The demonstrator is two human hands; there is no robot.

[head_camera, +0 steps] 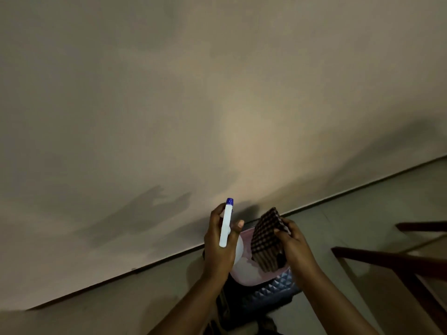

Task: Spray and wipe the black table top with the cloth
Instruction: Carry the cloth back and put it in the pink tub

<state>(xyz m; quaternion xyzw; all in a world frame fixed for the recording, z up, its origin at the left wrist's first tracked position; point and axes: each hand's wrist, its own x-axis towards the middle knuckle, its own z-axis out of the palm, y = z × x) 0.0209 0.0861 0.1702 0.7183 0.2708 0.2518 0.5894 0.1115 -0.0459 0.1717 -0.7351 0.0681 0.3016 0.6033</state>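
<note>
My left hand [219,247] is closed around a white spray bottle [226,226] with a blue nozzle tip, held up in front of a beige wall. Beside it, my right hand [294,240] grips a dark checked cloth [264,240], which hangs folded from my fingers. Both hands are raised low in the frame, close together but apart. Under them sits a pale pink basin [251,274] on a dark quilted, diamond-patterned surface [266,296]. No black table top shows plainly in this dim view.
The beige wall [193,105] fills most of the view and meets a grey floor [362,213] along a dark skirting line. Dark wooden furniture bars [399,259] stand at the right. The light is poor.
</note>
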